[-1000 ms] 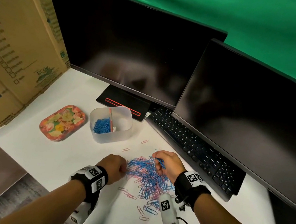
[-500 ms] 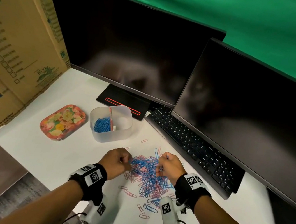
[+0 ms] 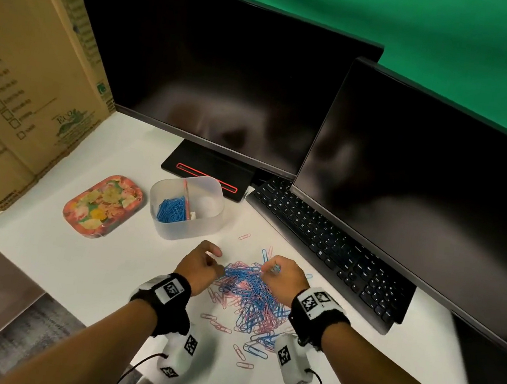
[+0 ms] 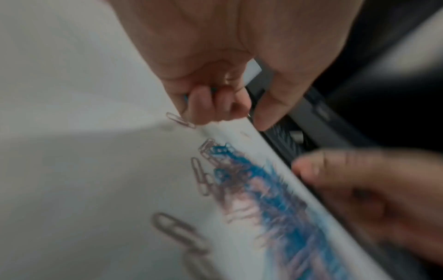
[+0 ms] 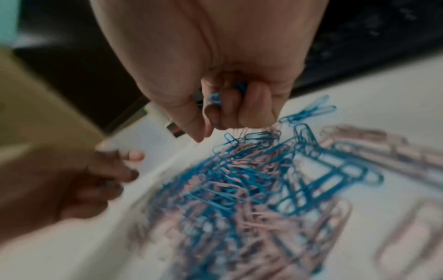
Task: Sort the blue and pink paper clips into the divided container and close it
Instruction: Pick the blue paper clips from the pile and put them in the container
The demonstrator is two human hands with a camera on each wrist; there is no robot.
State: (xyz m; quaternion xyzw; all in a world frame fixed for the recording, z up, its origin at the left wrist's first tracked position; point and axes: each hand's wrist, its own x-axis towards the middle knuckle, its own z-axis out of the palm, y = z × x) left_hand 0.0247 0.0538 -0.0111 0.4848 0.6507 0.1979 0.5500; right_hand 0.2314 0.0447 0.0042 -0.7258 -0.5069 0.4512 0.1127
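step in hand: picking blue clips out of the mixed pile on the counter; sorting well short of done, by the look of it
right hand: fingers curled round a small bunch of blue clips, thumb pointing down at the pile's far edge
left hand: fingers curled at the pile's left edge; a hint of blue shows inside the curl in the left wrist view, too blurred to say whether anything is held, cannot tell
container: open, just beyond the pile, toward the left monitor; left compartment holds sorted blue clips, right compartment shows no clips from here; pink divider upright between them
lid: floral, lying flat on the counter left of the container, not touching it
next move (judgement): carry the right-hand bunch up and over the near wall, release left of the divider; pink clips tangle with blue, so shake off strays first
edges: keyboard borders the pile on the right; stray pink clips lie near the counter's front edge
open room: bare counter between pile and container, also left of the left hand
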